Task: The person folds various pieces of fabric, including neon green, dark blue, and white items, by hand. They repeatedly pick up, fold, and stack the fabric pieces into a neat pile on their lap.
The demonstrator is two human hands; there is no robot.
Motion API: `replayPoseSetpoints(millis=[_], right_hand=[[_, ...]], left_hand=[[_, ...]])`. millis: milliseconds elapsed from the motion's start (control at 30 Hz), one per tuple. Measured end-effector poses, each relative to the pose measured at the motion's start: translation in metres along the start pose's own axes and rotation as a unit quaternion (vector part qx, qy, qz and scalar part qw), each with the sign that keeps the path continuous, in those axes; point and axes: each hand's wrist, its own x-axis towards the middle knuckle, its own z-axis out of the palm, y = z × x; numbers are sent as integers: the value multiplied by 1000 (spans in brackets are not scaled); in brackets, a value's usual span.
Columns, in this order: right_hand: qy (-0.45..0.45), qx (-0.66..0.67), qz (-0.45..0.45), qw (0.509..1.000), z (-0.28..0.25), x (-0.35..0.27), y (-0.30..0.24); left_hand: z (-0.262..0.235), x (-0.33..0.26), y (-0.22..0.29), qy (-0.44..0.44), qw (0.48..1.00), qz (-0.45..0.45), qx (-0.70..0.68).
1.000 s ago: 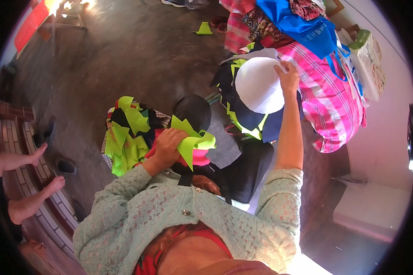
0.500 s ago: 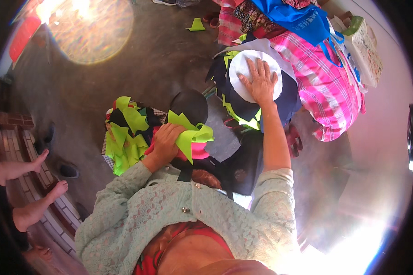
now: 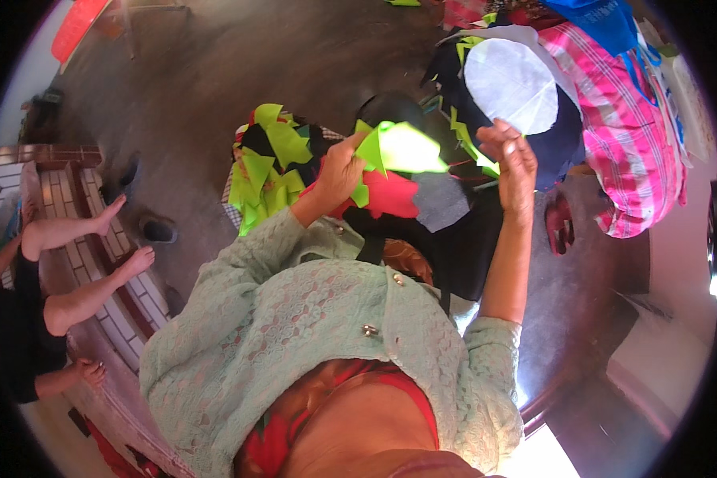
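Note:
My left hand (image 3: 336, 174) is closed on a bright yellow-green fabric piece (image 3: 406, 150) with pointed edges, held up over my lap. Beneath it, a pink-red fabric piece (image 3: 390, 195) lies across my dark-clothed legs. My right hand (image 3: 514, 167) is raised with nothing in it, palm showing and fingers loosely bent apart. Just beyond its fingertips, a round white cloth (image 3: 511, 84) rests on top of a dark stack (image 3: 567, 131), where yellow-green scraps stick out at the side.
Left of my lap is a heap of yellow-green and black scraps (image 3: 275, 171). A pink plaid cloth bundle (image 3: 613, 119) and a blue bag (image 3: 601, 28) are at the right. Another person's bare legs (image 3: 88, 295) show at the left, near dark shoes (image 3: 158, 229).
My right hand has come off the white cloth and drawn back toward me. My left hand has raised the yellow-green piece from my lap. The view has shifted.

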Motion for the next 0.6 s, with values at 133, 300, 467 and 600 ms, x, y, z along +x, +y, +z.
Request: replayPoseSetpoints(millis=[133, 300, 467, 600], right_hand=[[-85, 54, 80, 992, 32, -28, 29], [-102, 83, 85, 988, 56, -35, 51], [-90, 281, 179, 939, 44, -38, 80], [43, 324, 114, 938, 45, -36, 76]], left_hand=[[5, 8, 29, 58, 977, -37, -200], [13, 14, 33, -17, 892, -161, -421], [26, 14, 22, -85, 847, -191, -489], [30, 13, 19, -101, 864, -211, -446]])
